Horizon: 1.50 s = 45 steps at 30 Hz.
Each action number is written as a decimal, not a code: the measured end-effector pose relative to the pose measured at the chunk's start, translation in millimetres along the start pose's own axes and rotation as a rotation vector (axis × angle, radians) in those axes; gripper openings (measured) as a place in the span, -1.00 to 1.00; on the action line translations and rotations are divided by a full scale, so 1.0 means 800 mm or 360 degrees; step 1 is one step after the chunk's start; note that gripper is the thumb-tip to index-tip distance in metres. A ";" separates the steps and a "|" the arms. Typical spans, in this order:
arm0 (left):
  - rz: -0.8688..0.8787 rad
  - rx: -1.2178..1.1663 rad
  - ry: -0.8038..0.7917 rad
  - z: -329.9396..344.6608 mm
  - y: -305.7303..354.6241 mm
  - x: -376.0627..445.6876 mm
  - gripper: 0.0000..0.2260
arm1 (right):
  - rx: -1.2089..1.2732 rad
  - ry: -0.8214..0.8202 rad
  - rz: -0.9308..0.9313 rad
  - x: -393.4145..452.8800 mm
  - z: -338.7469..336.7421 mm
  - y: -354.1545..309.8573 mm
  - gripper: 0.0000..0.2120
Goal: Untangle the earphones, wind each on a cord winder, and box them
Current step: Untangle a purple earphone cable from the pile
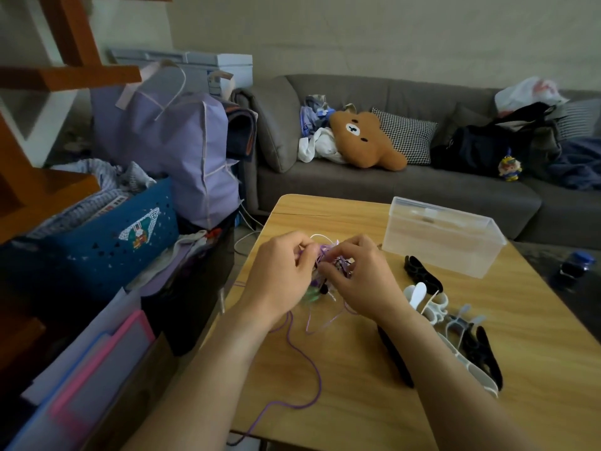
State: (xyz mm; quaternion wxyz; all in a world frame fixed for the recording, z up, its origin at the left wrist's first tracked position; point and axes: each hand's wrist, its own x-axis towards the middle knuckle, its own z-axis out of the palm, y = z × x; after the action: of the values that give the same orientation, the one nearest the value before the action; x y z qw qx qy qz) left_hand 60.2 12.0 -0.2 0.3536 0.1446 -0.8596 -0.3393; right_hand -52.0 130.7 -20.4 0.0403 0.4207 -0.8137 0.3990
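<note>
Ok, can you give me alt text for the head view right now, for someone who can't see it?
Both hands, left hand and right hand, pinch a tangled bundle of earphones above a wooden table, with a purple cord trailing toward the near edge. A clear plastic box stands behind, and black and white cord winders lie to the right.

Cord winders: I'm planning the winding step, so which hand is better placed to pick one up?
Probably the right hand: the cord winders lie just to its right on the table, while the left hand is across the tangle.
</note>
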 end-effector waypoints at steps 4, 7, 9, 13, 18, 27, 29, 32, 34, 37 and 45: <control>0.0000 -0.0249 0.0213 -0.007 0.006 0.000 -0.85 | -0.0059 0.0038 0.0035 0.003 -0.001 -0.002 -0.90; -0.0017 -0.0395 0.0323 -0.008 0.018 -0.005 -0.85 | -0.0024 0.0047 0.0044 0.006 -0.005 -0.012 -0.88; 0.0002 -0.0406 0.0441 -0.012 0.021 -0.006 -0.84 | -0.0118 0.0040 0.0049 0.007 -0.009 -0.017 -0.85; -0.0333 -0.0476 0.0504 -0.023 0.006 0.006 -0.84 | -0.0048 -0.0105 0.0057 0.002 -0.022 -0.019 -0.65; -0.1344 -0.1510 0.0418 -0.023 -0.007 0.017 -0.80 | 0.0036 -0.0245 0.0001 -0.001 -0.037 -0.019 -0.58; -0.1366 -0.1574 -0.0321 -0.037 0.000 0.014 -0.82 | -0.0045 -0.0159 -0.0053 0.003 -0.040 -0.013 -0.77; -0.1376 -0.1542 -0.0731 -0.041 0.007 0.010 -0.69 | -0.0074 -0.0145 -0.0077 0.003 -0.039 -0.013 -0.81; -0.1367 -0.1313 -0.0996 -0.035 0.009 0.005 -0.48 | -0.0110 -0.0176 -0.0113 0.002 -0.038 -0.016 -0.84; -0.1286 -0.1078 -0.1053 -0.030 0.011 0.002 -0.47 | -0.0126 -0.0197 -0.0098 0.001 -0.039 -0.019 -0.86; -0.1184 -0.0823 -0.1025 -0.023 0.014 -0.004 -0.65 | -0.0174 -0.0193 -0.0050 -0.002 -0.037 -0.025 -0.81; -0.1006 -0.0651 -0.0502 -0.016 0.012 -0.003 -0.89 | 0.0015 -0.0269 -0.0099 -0.004 -0.050 -0.025 -0.85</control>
State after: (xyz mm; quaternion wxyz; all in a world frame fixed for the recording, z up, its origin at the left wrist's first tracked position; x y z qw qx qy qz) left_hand 70.6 13.5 11.8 0.1173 0.2745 -0.7313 -0.6133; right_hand -46.3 153.1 17.8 -0.0181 0.4780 -0.7989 0.3646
